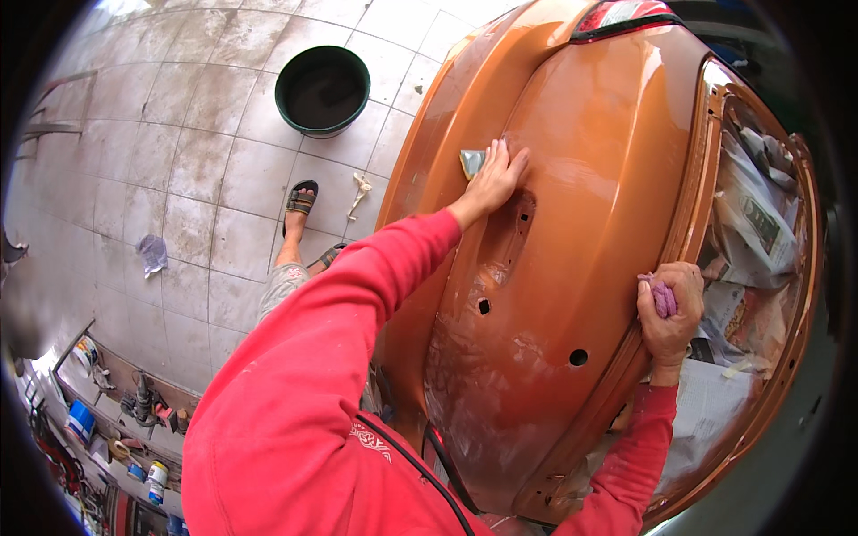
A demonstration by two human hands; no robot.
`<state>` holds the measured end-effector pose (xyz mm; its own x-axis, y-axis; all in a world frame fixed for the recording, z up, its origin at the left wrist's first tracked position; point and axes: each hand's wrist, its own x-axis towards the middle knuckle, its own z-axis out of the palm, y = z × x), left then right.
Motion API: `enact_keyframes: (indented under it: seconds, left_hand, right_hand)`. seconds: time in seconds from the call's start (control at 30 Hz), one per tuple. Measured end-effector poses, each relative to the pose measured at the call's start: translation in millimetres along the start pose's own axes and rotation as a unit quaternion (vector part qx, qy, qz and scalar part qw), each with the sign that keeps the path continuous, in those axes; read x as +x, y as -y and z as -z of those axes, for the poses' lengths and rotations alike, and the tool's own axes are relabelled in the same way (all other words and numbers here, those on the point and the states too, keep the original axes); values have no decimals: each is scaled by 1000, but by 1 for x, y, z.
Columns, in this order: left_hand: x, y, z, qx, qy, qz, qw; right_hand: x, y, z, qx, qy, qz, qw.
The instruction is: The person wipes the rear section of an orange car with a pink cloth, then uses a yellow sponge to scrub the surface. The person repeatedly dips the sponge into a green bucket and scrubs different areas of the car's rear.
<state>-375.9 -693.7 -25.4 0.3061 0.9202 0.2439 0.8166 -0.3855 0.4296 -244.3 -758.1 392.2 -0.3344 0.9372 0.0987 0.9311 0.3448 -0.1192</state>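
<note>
- Though bowed by the wide lens, see the orange rear panel (590, 205) filling the middle of the frame, with long axis running from top to bottom, to the right of the red-sleeved body at lower left.
- At the right of the frame, beyond the panel's edge, find paper and plastic sheeting (751, 223).
- At upper left of centre, on the tiled floor, note a dark green tub (349, 123), well apart from both hands.
- Just above centre, see the left hand (490, 183) laid on the panel, fingers straight and close together, pointing toward the upper right, aslant to the panel's length.
- Right of centre, lower than the other, see the right hand (672, 308) curled into a fist at the panel's window-side edge.
- Within that fist, make out a bunched pinkish-purple cloth (664, 299), gripped and showing between thumb and fingers.
- Against the left side of the left fingers, spot a grey-green sheet (472, 163), far nearer to that hand than to the right; mostly covered, so cannot tell its long axis, nor whether pinched or merely pressed.
- At lower right of centre, below both hands, find a round hole (578, 357) in the panel.
</note>
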Motion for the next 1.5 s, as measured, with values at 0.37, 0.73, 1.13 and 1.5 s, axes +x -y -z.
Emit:
enact_keyframes:
  seconds: [0.37, 0.73, 1.13, 1.5]
  left_hand:
    - [0, -38, 91, -433, 124, 181, 874]
    - [17, -43, 89, -376, 53, 70, 922]
    - [7, -83, 160, -522, 40, -44, 851]
    - [-189, -113, 224, -507, 143, -168, 833]
  right_hand:
    - [-6, 2, 0, -16, -19, 1, 1000]
    - [-4, -1, -1, -27, -34, -4, 999]
    - [-22, -7, 8, -43, -45, -26, 998]
    - [-29, -6, 10, -25, -59, -39, 997]
